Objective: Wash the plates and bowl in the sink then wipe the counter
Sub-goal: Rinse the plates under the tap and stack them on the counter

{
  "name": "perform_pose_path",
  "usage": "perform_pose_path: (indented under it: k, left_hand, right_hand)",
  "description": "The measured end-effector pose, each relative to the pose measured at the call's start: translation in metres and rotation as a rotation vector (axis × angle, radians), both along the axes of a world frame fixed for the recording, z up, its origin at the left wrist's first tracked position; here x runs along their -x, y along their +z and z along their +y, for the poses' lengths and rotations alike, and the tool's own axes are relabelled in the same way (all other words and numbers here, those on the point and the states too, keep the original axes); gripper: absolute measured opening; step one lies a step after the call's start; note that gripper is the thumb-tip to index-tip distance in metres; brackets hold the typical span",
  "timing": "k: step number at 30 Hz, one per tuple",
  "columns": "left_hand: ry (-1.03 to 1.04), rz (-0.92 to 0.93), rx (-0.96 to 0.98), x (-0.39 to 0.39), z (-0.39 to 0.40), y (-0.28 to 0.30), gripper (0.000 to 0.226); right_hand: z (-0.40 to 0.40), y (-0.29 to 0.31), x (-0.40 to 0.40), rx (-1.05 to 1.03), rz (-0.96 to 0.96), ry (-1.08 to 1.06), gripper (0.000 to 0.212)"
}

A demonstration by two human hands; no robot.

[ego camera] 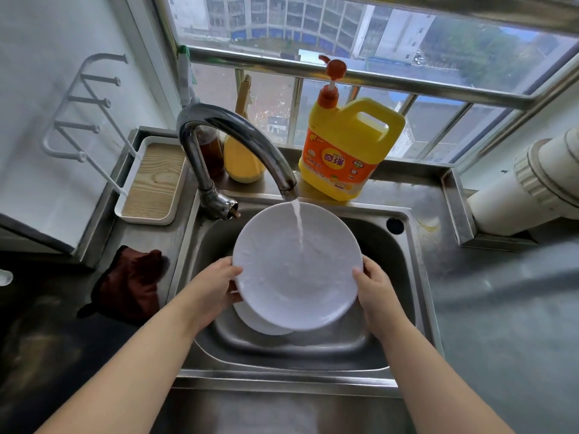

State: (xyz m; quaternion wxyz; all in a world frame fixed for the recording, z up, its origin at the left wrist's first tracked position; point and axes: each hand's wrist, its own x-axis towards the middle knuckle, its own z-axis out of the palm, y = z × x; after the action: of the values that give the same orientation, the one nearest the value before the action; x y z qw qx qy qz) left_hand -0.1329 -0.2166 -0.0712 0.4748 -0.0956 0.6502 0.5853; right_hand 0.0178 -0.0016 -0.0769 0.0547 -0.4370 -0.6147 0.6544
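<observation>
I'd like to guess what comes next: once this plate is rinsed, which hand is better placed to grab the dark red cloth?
Probably the left hand. It grips the plate on the side nearest the cloth, which lies on the counter left of the sink. The right hand would have to cross over.

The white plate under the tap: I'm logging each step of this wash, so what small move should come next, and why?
Probably turn the white plate slowly under the stream. The left hand and right hand grip opposite rims, and water from the faucet strikes only right of centre, so the rest looks less rinsed.
</observation>
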Motion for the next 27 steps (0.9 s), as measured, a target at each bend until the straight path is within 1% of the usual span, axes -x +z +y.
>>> perform_pose_path:
  k: [2, 5, 9, 13, 15, 18, 21, 24, 27]
  left_hand:
    - [0.022, 0.019, 0.030, -0.001, 0.004, -0.002, 0.024]
    - [0.027, 0.009, 0.004, -0.006, 0.015, -0.002, 0.022]
    - [0.075, -0.070, -0.024, -0.008, 0.031, -0.011, 0.033]
    - [0.030, -0.062, -0.010, -0.013, 0.049, -0.010, 0.044]
    - [0.008, -0.036, -0.003, -0.016, 0.057, -0.007, 0.048]
    - [-0.002, 0.059, -0.001, -0.018, 0.063, 0.000, 0.047]
    - [0.013, 0.169, -0.016, -0.019, 0.059, 0.012, 0.044]
    - [-0.008, 0.277, -0.014, -0.019, 0.049, 0.025, 0.042]
    - [0.010, 0.343, 0.005, -0.019, 0.037, 0.037, 0.039]
  right_hand:
    - [0.004, 0.004, -0.001, -0.078, 0.017, -0.011, 0.025]
    - [0.009, 0.011, -0.004, -0.141, 0.086, -0.031, 0.025]
    - [0.015, 0.018, -0.012, -0.160, 0.160, -0.077, 0.027]
    - [0.020, 0.024, -0.019, -0.205, 0.193, -0.102, 0.031]
    - [0.023, 0.023, -0.023, -0.214, 0.197, -0.146, 0.033]
    - [0.026, 0.016, -0.029, -0.182, 0.191, -0.227, 0.036]
    - [0.026, 0.005, -0.031, -0.087, 0.144, -0.287, 0.037]
    - [0.018, -0.007, -0.028, 0.049, 0.071, -0.278, 0.035]
    - [0.006, -0.015, -0.021, 0.171, -0.011, -0.257, 0.031]
